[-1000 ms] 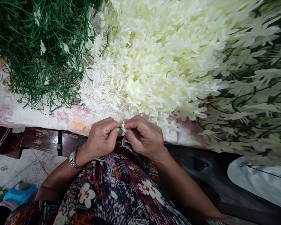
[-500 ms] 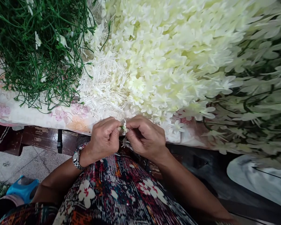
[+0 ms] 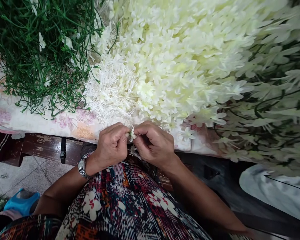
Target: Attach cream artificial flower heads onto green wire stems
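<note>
My left hand point(image 3: 113, 142) is closed in a pinch on a thin bit of green stem point(image 3: 129, 133), most of it hidden by the fingers. Thumb and forefinger of my right hand point(image 3: 156, 144) are closed on a small white artificial flower point(image 3: 132, 134), its petals showing between the two hands. Both hands are close together at the table's near edge. Just beyond them lie a pile of thin white flower pieces point(image 3: 110, 90) and a large heap of pale yellow-white artificial petals point(image 3: 175, 73).
Tangled green plastic stems point(image 3: 40, 66) fill the table's left. Flowers on dark stems point(image 3: 272, 113) hang over the right side. A floral cloth point(image 3: 75, 125) covers the table. A blue stool point(image 3: 22, 201) stands on the floor at lower left, and a white bundle point(image 3: 272, 190) is at lower right.
Hardly anything differs. Both hands keep their pinch on the flower and stem, with the right hand a touch further left; the whole view has shifted slightly.
</note>
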The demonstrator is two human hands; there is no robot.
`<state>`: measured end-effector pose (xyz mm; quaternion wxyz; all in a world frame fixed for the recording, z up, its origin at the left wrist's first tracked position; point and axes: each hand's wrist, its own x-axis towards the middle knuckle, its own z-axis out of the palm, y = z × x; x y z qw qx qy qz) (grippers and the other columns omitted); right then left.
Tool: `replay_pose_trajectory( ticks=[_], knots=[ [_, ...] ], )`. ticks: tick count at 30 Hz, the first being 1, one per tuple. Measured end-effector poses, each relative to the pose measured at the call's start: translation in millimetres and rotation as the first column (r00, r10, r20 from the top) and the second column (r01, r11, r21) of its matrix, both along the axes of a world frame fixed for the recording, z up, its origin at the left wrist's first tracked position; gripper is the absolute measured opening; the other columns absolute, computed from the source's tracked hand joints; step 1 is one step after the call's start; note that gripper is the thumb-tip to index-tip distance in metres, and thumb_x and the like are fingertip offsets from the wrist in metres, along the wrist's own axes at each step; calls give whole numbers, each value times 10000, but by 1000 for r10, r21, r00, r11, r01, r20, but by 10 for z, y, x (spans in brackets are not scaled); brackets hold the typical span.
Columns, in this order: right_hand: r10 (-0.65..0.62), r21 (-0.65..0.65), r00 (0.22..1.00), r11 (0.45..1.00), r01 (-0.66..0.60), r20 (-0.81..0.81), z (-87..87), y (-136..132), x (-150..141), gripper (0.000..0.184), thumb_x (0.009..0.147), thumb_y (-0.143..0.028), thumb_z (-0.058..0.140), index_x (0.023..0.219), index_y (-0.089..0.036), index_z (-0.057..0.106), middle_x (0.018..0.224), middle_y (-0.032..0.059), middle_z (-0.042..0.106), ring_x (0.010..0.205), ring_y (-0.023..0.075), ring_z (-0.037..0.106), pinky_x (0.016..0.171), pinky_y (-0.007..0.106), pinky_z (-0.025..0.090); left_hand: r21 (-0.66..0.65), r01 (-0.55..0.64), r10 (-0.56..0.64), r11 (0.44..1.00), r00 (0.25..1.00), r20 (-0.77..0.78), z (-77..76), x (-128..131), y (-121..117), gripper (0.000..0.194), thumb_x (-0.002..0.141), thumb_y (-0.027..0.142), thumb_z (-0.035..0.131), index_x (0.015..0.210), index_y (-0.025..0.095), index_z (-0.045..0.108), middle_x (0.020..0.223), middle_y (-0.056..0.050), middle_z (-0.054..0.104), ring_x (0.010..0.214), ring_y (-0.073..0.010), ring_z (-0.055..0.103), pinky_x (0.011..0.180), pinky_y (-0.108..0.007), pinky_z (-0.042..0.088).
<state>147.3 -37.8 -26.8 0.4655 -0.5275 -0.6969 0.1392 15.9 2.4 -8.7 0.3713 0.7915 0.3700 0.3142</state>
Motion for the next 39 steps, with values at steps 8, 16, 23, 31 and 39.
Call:
replay_pose_trajectory(
  ticks=[8,16,23,31,39],
  knots=[
    [-4,-26,999,1000,3,-47,291,-62,78,216,693,-100,539,894,-171,508,727,22,550,687,123,527,594,264,448,-546,101,103,832,938,330,107,-174,111,103,738,212,515,662,144,529,534,32,462,456,-56,419,430,-172,356],
    [18,140,996,990,-30,86,583,-40,90,342,665,-78,578,990,-139,491,822,70,569,763,144,537,623,268,471,-778,265,275,569,831,484,246,-203,96,196,643,277,638,599,111,544,470,31,475,422,-46,426,419,-153,351],
    [103,128,957,982,-142,269,569,11,16,195,702,-87,542,892,-127,523,765,53,561,713,128,509,629,277,465,-747,310,223,589,826,518,205,-189,40,166,681,235,602,586,106,561,505,12,494,481,-62,427,473,-181,320],
    [64,121,925,986,-117,375,535,-4,-3,120,698,-62,535,805,-115,525,694,51,557,683,135,503,622,281,458,-672,242,173,700,855,489,192,-168,4,160,719,195,536,576,124,531,503,34,430,476,-54,364,465,-185,286],
    [95,46,964,993,-110,248,443,34,14,95,732,-59,469,779,-134,505,664,39,536,643,109,482,582,243,440,-629,204,117,750,895,429,161,-146,19,152,744,190,507,605,132,525,527,39,402,491,-50,337,462,-180,268]
  ],
)
